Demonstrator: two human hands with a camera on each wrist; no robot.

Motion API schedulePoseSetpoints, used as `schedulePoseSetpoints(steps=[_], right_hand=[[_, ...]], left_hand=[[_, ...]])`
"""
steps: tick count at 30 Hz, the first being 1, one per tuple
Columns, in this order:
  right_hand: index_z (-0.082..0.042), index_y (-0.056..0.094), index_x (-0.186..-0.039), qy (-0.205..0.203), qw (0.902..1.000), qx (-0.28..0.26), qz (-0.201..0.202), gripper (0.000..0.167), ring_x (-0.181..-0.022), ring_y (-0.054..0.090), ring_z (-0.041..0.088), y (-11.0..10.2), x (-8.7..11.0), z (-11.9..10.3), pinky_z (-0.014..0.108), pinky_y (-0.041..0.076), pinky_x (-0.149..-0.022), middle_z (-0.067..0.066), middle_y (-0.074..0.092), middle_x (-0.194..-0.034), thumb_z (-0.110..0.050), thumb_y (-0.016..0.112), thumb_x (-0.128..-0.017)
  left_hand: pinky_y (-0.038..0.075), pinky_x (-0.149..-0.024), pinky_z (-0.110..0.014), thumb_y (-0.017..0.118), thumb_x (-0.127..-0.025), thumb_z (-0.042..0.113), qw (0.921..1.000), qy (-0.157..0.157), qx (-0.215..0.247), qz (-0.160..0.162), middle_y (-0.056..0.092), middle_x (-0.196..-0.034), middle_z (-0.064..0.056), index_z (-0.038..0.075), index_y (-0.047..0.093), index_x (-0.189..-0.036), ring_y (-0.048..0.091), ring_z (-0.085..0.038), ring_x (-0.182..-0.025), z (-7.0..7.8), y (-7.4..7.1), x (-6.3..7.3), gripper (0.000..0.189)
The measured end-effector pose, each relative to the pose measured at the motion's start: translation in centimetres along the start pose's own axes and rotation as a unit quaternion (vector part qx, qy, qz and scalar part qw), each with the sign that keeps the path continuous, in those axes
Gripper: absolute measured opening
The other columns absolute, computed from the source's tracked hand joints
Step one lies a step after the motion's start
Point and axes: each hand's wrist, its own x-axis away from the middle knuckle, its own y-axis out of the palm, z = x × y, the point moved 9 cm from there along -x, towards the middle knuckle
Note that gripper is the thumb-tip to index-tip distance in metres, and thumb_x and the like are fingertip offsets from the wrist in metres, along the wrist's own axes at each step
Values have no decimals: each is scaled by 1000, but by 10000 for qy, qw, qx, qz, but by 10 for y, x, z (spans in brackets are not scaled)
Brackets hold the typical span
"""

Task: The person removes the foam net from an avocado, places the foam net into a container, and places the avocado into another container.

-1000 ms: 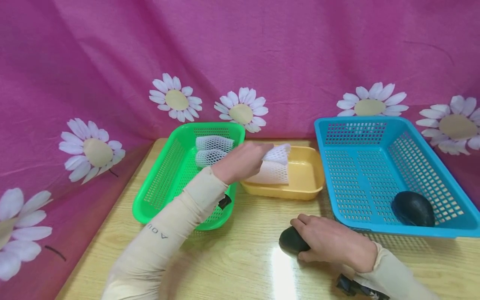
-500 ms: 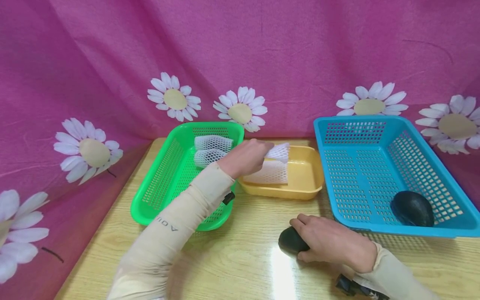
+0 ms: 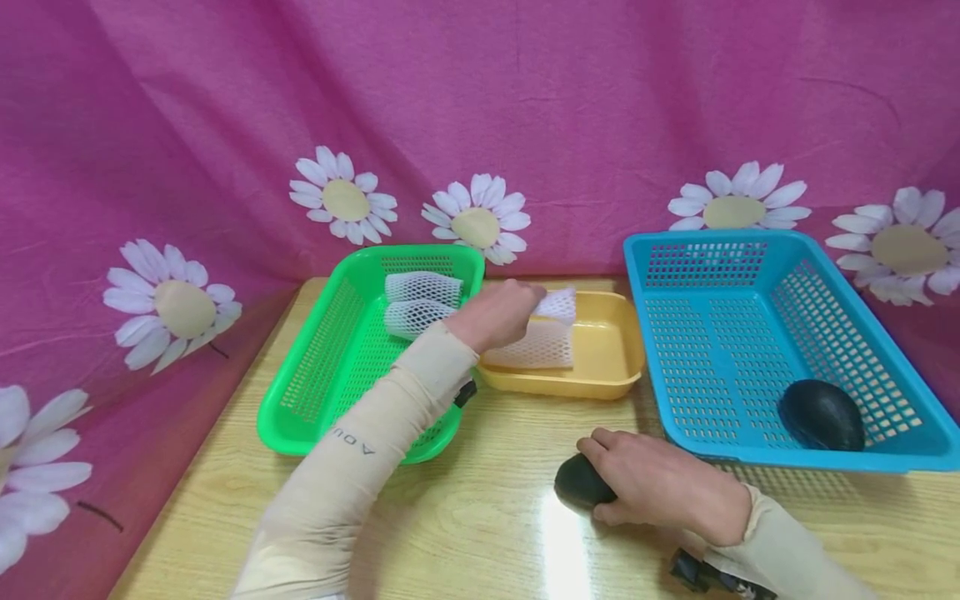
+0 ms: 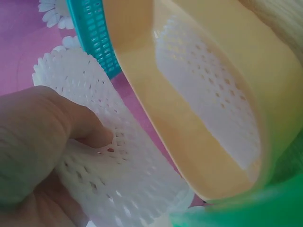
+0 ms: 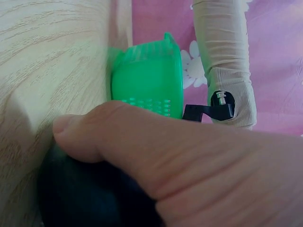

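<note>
My left hand [image 3: 498,315] pinches a white foam net sleeve [image 4: 128,165] between thumb and fingers, over the left side of the yellow basin [image 3: 611,385]. Another white net sleeve [image 3: 536,346] lies flat inside that basin. On the table, my right hand [image 3: 667,483] grips a dark avocado [image 3: 580,483], its thumb [image 5: 78,137] lying along the near side. Part of the avocado is hidden beneath the palm. A second dark avocado [image 3: 822,415] sits in the near right corner of the blue basket [image 3: 693,333].
At left stands a green basket [image 3: 300,408] with two net sleeves [image 3: 422,287] at its far end; the nearer one looks dark inside. The baskets and basin line the back of the wooden table [image 3: 480,517], before a pink flowered cloth [image 3: 570,125].
My left hand has shifted slightly right and its forearm has swung rightward, the net sleeve still pinched. The right hand stays on the avocado. The whole view has drifted a little.
</note>
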Motion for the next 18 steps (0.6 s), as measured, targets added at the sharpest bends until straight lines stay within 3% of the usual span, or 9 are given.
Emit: schedulePoseSetpoints(steps=[4, 12, 18], right_hand=[[-8, 62, -117, -24, 10000, 11, 36, 61, -78, 57, 9, -1, 0, -1, 32, 51, -68, -1, 64, -100, -40, 90, -74], [-7, 62, -120, 20, 10000, -60, -32, 62, -80, 57, 10, 0, -2, 1, 33, 52, -70, 1, 65, -103, -40, 90, -75], [-7, 62, -119, 50, 10000, -18, -7, 62, -80, 57, 10, 0, -1, 0, 33, 52, -70, 0, 65, -102, -39, 90, -74]], left_hand=[[59, -91, -40, 56, -96, -4, 9997, -21, -14, -223, 75, -111, -11, 5, 69, -122, 72, -28, -105, 3, 5, -5, 31], [59, -85, -39, 58, -97, -2, 9993, -96, -32, -351, 74, -109, -9, 6, 69, -122, 70, -25, -95, 8, 5, -13, 29], [61, -89, -39, 59, -97, -1, 9987, -210, -131, -450, 75, -112, -11, 6, 70, -120, 72, -27, -99, 7, 8, -17, 27]])
